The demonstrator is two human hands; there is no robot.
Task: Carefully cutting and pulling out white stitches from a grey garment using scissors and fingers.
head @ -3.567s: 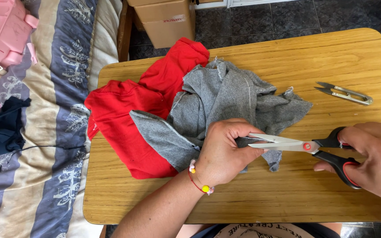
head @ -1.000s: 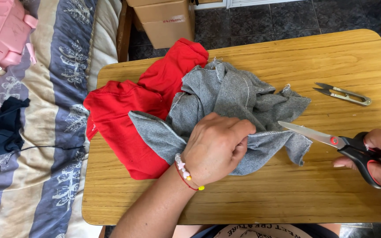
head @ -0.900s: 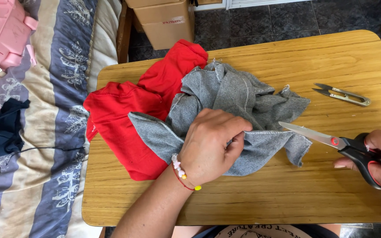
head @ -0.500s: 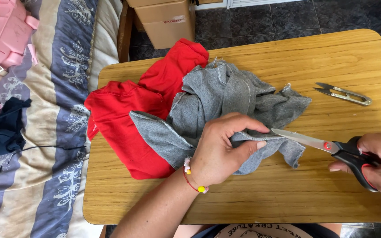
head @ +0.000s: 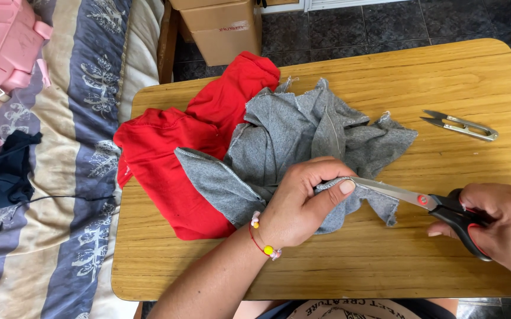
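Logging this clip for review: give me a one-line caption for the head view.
Left hand pinches grey fabric while right hand works black-handled scissors into it on a wooden table.

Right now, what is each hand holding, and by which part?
The left hand pinches the grey cloth at its near edge. The right hand holds the scissors by their black handles, blades at that edge.

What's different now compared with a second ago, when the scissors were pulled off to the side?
The right hand has brought the scissors back leftward, blades into the grey fabric. The left hand, then lying flat on the cloth, now pinches its edge against the blades. The red garment, small snips and table stayed put.
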